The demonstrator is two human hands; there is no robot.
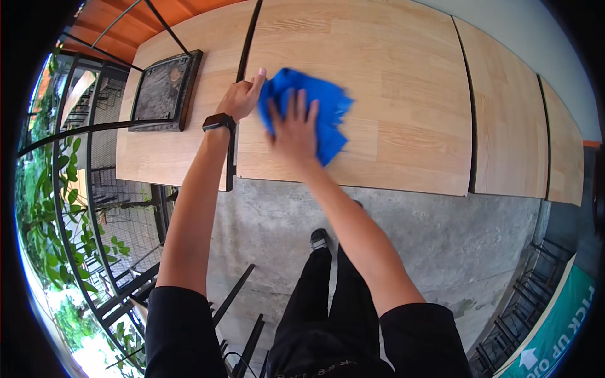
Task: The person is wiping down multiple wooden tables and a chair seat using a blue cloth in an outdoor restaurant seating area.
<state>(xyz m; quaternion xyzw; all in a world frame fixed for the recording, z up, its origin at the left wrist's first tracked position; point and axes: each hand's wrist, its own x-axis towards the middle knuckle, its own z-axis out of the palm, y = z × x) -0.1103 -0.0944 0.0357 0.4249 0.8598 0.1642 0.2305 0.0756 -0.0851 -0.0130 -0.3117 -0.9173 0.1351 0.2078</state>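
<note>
My right hand (293, 129) lies flat on a crumpled blue cloth (324, 107), fingers spread and slightly blurred. Under the cloth is a light wooden tabletop (403, 82), close to its left side and near edge. To the left, my left hand (241, 99) rests over the dark gap where this tabletop meets the one beside it. Its thumb points toward the cloth; the other fingers look curled at the table edge, partly hidden. A dark watch (218, 122) circles the left wrist.
An upturned stool (165, 93) with a dark square seat and thin metal legs sits on the left tabletop (148, 154). More wooden tabletops (504, 107) continue rightward. Below is a grey concrete floor (435, 246). Stools (523, 302) and a green sign (567, 315) stand at lower right.
</note>
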